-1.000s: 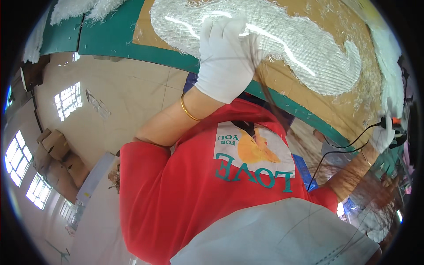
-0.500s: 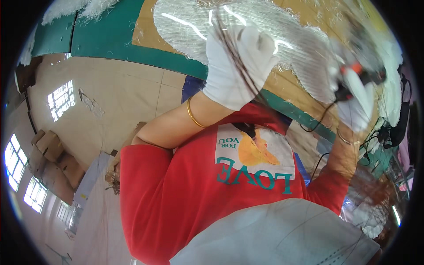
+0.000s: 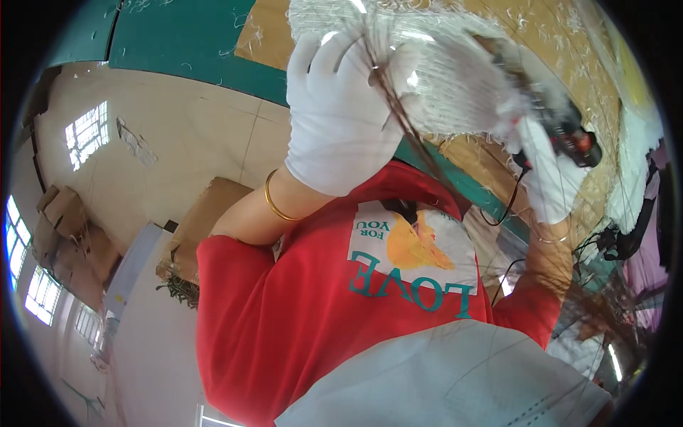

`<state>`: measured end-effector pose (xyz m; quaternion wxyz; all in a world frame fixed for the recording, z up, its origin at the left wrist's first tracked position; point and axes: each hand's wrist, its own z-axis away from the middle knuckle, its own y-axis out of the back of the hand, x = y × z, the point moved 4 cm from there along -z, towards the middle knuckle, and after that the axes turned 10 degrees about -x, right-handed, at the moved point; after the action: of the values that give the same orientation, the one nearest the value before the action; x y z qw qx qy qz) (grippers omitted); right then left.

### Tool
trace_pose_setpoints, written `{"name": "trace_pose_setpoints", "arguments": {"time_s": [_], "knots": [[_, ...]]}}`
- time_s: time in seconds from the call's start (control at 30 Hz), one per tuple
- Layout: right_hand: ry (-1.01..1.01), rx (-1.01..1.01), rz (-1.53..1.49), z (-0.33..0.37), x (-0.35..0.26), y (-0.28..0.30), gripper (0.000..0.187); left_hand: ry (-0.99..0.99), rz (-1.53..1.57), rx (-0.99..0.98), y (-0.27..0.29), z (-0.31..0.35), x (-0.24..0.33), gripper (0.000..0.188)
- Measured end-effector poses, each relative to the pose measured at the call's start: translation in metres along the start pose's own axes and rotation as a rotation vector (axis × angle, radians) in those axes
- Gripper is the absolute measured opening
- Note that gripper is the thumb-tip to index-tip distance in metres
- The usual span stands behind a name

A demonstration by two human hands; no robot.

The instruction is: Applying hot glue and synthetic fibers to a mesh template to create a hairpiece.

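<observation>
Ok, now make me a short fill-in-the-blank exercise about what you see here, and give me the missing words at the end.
1. The left hand wears a ____ glove.
2. The dark tool is in the ____ hand.
3. The shirt on the person is ____.
4. Where the brown board does not cover it, the table is ____.

Missing words, in order: white; right; red; green.
</observation>
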<state>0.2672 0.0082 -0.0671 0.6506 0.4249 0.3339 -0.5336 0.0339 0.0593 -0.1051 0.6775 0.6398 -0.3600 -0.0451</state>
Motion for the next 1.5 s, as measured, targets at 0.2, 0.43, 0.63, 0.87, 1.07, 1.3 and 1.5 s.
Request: {"name": "trace_pose_setpoints", "arguments": {"time_s": [0.2,0.43,0.63,0.87,1.07,1.3,1.5], "knots": [[0.383,-0.204,0.696,-0.008,0.001,-0.026,0.032,-0.008,0.069,0.107,-0.005,0.007,-0.010,0.034],[0.346,-0.235,0.789,-0.008,0.016,-0.029,0.033,-0.016,0.116,0.148,-0.009,0.009,-0.005,0.029],[-0.128,-0.109,0.249,-0.012,0.004,-0.040,0.030,-0.104,-0.006,0.098,-0.001,0.008,0.001,0.033],[-0.104,-0.041,0.280,-0.007,0.004,-0.035,0.034,-0.070,0.029,0.105,0.004,0.004,0.011,0.045],[-0.098,-0.102,0.499,-0.010,-0.002,-0.035,0.035,-0.055,0.121,0.118,-0.008,0.004,0.016,0.038],[0.303,-0.003,0.787,0.001,0.013,-0.023,0.033,-0.180,-0.068,-0.066,-0.013,-0.001,0.031,0.036],[0.153,0.132,0.448,-0.012,0.006,-0.034,0.029,-0.125,-0.071,-0.095,-0.006,-0.001,0.030,0.037]]}}
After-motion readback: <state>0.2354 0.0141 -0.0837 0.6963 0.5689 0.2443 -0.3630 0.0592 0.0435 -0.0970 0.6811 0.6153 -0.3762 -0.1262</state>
